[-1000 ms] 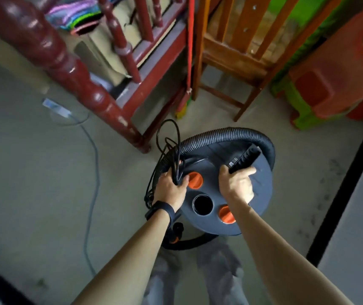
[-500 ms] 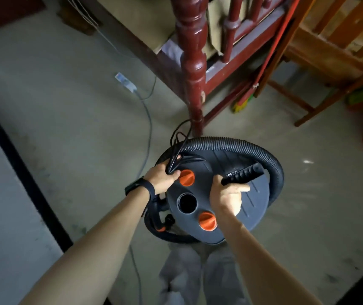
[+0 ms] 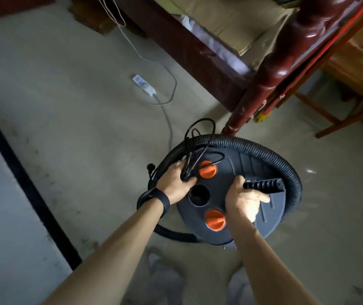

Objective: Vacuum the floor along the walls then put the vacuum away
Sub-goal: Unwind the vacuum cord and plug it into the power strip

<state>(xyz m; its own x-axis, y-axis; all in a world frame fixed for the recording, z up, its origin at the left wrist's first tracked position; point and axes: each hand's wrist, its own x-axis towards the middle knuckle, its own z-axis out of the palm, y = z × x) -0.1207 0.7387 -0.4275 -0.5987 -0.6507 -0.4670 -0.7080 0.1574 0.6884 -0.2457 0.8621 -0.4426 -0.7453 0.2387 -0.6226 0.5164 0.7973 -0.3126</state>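
The round vacuum canister (image 3: 240, 166) lay directly beneath both hands, near the red bedpost (image 3: 266, 84), the left hand (image 3: 174, 183) clenched round the bundled power cord (image 3: 187, 159) at its left rim, the right hand (image 3: 244, 200) gripping the ribbed nozzle (image 3: 264, 186), whose length ran rightward across the lid

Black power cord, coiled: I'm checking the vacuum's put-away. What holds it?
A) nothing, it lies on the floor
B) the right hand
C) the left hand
C: the left hand grips the coiled black power cord over the round black vacuum lid; the right hand holds a ribbed black bar.
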